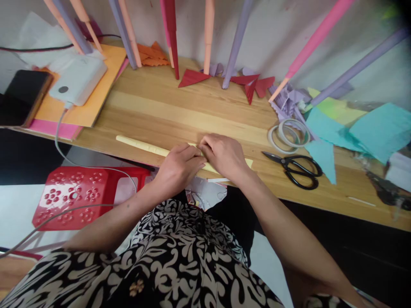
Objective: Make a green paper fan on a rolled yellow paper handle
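Observation:
A long yellow paper tube (pixel 143 146) lies slantwise along the front edge of the wooden table, its rolled end pointing left. My left hand (pixel 180 164) is closed around it, fingers curled near the middle. Right beside it, my right hand (pixel 222 153) pinches the same yellow paper with bent fingertips. Past the right hand a flat corner of the yellow paper (pixel 248 163) shows. The part between and under my fingers is hidden. A narrow white strip (pixel 218 180) sits at the table edge below my right hand.
Black-handled scissors (pixel 300 167) and two tape rolls (pixel 289 134) lie to the right, near turquoise paper (pixel 380 130). Coloured paper tubes (pixel 237 42) lean on the wall. A white device (pixel 80 81) and a phone (pixel 25 96) are left, above a red stool (pixel 77 196).

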Demonstrator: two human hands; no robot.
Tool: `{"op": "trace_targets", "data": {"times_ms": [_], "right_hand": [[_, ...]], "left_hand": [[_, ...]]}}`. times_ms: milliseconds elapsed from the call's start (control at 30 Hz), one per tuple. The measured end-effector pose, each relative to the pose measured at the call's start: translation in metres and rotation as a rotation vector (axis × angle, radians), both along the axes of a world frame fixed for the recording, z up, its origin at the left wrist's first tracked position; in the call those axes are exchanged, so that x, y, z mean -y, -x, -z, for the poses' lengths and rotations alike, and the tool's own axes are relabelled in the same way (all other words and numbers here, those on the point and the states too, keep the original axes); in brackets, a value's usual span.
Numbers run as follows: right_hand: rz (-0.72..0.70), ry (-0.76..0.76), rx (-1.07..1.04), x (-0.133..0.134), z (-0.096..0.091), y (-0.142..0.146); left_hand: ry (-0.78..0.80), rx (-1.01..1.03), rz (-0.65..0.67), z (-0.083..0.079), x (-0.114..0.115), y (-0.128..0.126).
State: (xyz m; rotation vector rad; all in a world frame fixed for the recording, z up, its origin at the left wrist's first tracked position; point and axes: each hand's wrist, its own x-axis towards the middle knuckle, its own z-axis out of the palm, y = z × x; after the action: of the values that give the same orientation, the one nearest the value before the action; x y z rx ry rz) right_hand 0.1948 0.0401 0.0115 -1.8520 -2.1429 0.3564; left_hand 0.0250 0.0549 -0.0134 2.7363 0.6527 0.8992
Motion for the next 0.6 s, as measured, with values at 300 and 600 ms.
{"op": "trace_targets", "data": {"times_ms": [300, 600], "right_hand": [[0.054, -0.01, -0.047, 0.024, -0.005, -0.04], [0.033, -0.253, 0.094, 0.078, -0.007, -0.071]], "left_hand": [[0.011, 0.043, -0.001, 0.004, -0.001, 0.0], [-0.015, 0.068, 0.029, 0.006, -0.002, 0.003]]}}
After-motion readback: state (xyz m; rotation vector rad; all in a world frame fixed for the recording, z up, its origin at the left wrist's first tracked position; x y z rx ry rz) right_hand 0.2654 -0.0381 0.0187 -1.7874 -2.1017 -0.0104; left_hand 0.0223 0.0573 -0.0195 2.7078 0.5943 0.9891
